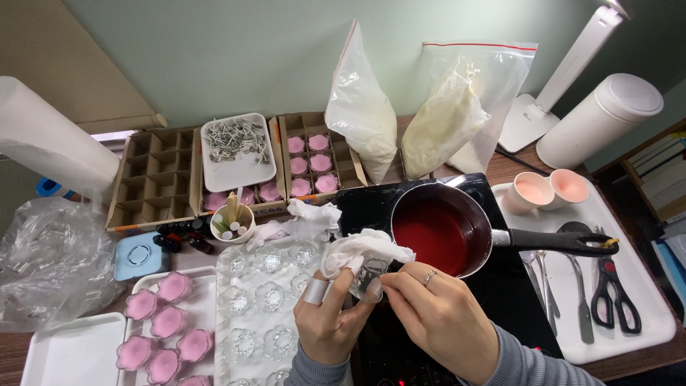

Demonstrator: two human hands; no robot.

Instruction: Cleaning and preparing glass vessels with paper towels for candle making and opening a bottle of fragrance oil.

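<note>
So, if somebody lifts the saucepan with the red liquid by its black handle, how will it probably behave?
The saucepan is probably front-heavy: the red liquid fills the bowl while the black handle is long and thin, so it may dip forward. The liquid looks runny and could slosh if tilted. The pan itself seems rigid.

Your saucepan (439,232) at twelve o'clock holds deep red liquid. At nine o'clock, pink flower candles (163,325) sit on a white tray (75,354). The tissue (363,250) you hold is white; at three o'clock, the scissors (616,294) are black-handled with red.
</note>
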